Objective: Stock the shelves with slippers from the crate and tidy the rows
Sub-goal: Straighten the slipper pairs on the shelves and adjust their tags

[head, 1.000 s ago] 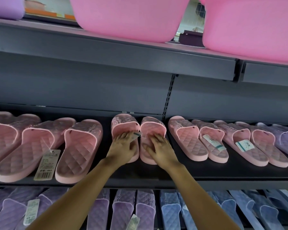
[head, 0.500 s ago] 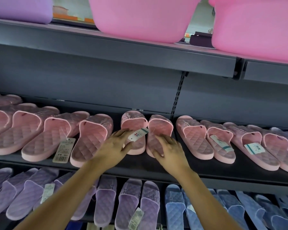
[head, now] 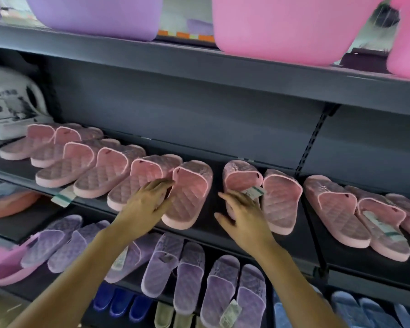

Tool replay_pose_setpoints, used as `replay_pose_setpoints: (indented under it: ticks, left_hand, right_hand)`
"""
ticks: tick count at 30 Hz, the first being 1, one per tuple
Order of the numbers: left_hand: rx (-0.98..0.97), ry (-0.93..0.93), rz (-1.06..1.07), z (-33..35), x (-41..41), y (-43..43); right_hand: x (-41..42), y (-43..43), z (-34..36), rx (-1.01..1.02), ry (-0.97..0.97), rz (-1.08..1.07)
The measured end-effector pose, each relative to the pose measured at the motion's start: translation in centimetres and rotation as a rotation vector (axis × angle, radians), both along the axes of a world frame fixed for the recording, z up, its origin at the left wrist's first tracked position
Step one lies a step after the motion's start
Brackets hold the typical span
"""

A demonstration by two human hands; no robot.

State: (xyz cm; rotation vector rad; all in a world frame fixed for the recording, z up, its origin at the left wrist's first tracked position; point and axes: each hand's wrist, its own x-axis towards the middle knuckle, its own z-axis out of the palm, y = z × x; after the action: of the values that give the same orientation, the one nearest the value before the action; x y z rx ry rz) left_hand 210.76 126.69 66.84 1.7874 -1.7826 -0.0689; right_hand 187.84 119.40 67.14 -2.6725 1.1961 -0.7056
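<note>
light: we see soft, even light from above | shadow: dim beneath upper shelf [head: 199, 74] | blur: we note smeared, bowed edges

Two hands [head: 147, 205], some eleven pink slippers [head: 282, 204]

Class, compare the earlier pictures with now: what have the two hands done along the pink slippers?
Both hands shifted left. The left hand went from the tagged slipper to the neighbouring slipper; the right hand moved onto the tagged one. Nothing gripped; slippers stayed put.
</note>
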Motion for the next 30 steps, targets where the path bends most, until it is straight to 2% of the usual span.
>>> replay_pose_setpoints:
  ticks: [6, 19, 24, 30]
  left_hand:
    - [0.030, -0.037, -0.024, -0.5, 5.0, 0.2]
    - [0.117, -0.084, -0.352, -2.2, 10.6, -1.5]
    - [0.167, -0.255, -0.456, -2.1, 10.1, -1.9]
    - [0.106, -0.368, -0.415, -2.3, 9.7, -2.1]
  right_hand:
    - [4.9, 0.4, -0.4, 0.028, 0.026, -0.001]
    - [12.0, 4.2, -1.7, 0.072, -0.002, -0.240]
    - [12.7, 5.5, -1.9, 0.085, -0.010, -0.322]
    - [12.7, 6.2, -1.6, 0.085, 0.010, -0.366]
